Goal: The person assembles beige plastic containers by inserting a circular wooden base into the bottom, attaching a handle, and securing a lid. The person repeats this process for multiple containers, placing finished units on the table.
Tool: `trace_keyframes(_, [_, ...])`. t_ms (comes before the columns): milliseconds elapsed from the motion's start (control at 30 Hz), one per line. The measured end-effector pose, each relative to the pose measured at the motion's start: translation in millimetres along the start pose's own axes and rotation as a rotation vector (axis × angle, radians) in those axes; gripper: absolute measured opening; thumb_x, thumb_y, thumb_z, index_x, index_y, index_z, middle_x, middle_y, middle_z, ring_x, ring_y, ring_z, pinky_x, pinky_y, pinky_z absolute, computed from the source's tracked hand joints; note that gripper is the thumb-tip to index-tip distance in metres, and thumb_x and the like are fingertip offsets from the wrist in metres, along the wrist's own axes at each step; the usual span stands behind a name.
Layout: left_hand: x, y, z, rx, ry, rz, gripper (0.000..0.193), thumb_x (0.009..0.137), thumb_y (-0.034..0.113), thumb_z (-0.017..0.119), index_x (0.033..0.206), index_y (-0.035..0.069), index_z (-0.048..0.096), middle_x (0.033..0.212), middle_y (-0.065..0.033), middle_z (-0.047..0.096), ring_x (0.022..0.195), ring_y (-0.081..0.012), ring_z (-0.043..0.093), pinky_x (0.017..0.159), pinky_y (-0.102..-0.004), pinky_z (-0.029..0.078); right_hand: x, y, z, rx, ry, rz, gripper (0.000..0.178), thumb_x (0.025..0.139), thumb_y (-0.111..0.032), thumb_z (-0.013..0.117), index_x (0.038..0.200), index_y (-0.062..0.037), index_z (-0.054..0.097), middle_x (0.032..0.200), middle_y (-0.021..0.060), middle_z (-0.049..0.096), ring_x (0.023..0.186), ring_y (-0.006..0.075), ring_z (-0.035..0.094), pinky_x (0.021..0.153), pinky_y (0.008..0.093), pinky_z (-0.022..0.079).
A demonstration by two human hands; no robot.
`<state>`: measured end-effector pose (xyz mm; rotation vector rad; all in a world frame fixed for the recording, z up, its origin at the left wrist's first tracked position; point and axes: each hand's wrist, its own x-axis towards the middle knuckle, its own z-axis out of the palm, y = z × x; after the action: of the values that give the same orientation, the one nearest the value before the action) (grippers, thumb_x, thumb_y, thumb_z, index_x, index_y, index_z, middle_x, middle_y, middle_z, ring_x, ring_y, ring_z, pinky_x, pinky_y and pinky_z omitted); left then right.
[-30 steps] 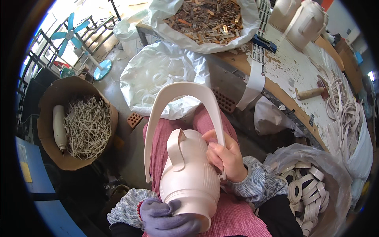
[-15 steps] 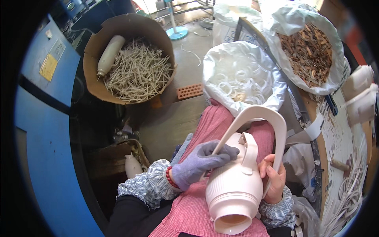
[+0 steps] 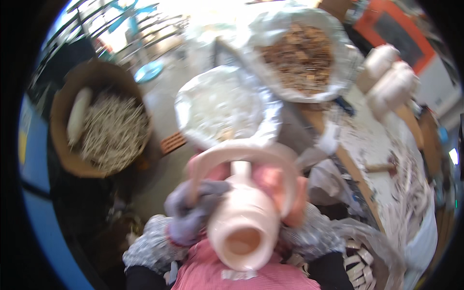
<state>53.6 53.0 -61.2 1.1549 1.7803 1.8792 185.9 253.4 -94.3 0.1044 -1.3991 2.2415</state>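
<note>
A: Where was the jug (image 3: pixel 244 227) at that moment?

B: On the person's lap, over a pink checked apron (image 3: pixel 270 278), tipped so its open hollow end faced the camera. The picture was blurred, so fine detail was lost.

A: And the hands?

B: The left hand (image 3: pixel 193 212), in a grey-purple glove, was clasped on the jug's left side, up where the arched handle (image 3: pixel 241 154) meets the body. The right hand (image 3: pixel 295 205), bare, gripped the right flank under the handle's other end. Both were grasping the jug; neither was loose.

A: Which step did that look like to you?

B: I judged it a turning or checking step: the piece was being rolled in the lap so another side could be seen or worked. No tool showed in either hand.

A: What would the next move have called for?

B: A steady, gentle hold, I'd say. The piece looked pale and unglazed, and the thin handle seemed the weak point, so the weight belonged on the body, not the arch.

A: What lay around?

B: A white bag (image 3: pixel 224 108) just beyond the knees, a bag of brown scraps (image 3: pixel 299 53) further back, a basket of pale sticks (image 3: pixel 108 130) to the left, and the tabletop (image 3: pixel 382 145) to the right with two more pale jugs (image 3: pixel 391 79).
</note>
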Motion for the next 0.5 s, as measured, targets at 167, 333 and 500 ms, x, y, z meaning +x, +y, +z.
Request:
trace_keyframes(167, [69.7, 24.6, -6.7, -0.697, -0.036, 0.024, 0.036, 0.099, 0.037, 0.052, 0.112, 0.004, 0.057, 0.110, -0.0189, 0.061, 0.094, -0.0305, 0.065, 0.079, -0.0391, 0.056, 93.4, -20.6, -24.0, -0.655, -0.159, 0.053, 0.038, 0.090, -0.005, 0.060, 0.128, -0.0010, 0.052, 0.107, 0.0076, 0.060, 0.095, 0.0123, 0.057, 0.082, 0.0264, 0.048])
trace_keyframes(333, [147.1, 22.8, -39.7, 0.067, -0.536, 0.461, 0.036, 0.074, -0.008, 0.066, 0.106, 0.008, 0.072, 0.141, -0.0209, 0.049, 0.141, -0.0346, 0.031, 0.115, -0.0428, 0.022, 118.5, -93.4, -132.8, -1.146, 0.220, -0.180, 0.031, 0.093, -0.004, 0.055, 0.124, -0.0015, 0.055, 0.109, 0.0100, 0.062, 0.103, 0.0142, 0.058, 0.087, 0.0284, 0.048])
trace_keyframes(500, [-14.4, -97.3, -211.5, 0.066, 0.313, -0.310, 0.027, 0.087, 0.000, 0.056, 0.111, 0.002, 0.069, 0.115, -0.0088, 0.065, 0.107, -0.0183, 0.060, 0.096, -0.0313, 0.045, 124.9, -187.8, -275.2, -1.965, 0.351, -0.161, 0.033, 0.093, -0.005, 0.054, 0.126, -0.0011, 0.055, 0.115, 0.0111, 0.060, 0.108, 0.0166, 0.056, 0.091, 0.0297, 0.047])
